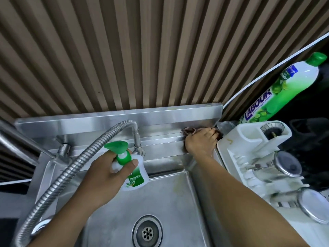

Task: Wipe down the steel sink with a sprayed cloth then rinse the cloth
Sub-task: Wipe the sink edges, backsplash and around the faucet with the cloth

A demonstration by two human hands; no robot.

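Left hand point(108, 168) wraps the spray bottle point(137, 177), 9 o'clock over the sink point(169, 193). Right hand point(201, 142) grips the bunched cloth point(189, 130) on the back ledge, 1 o'clock, beside the dish rack point(229, 145). Press firm and drag along the seam toward the tap point(137, 138).

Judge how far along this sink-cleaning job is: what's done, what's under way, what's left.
Done: the left hand holds the spray bottle, so spraying has likely started. Under way: the right hand holds the brown cloth against the back ledge of the sink, at its right corner. Left: rinsing the cloth; no water runs from the tap.
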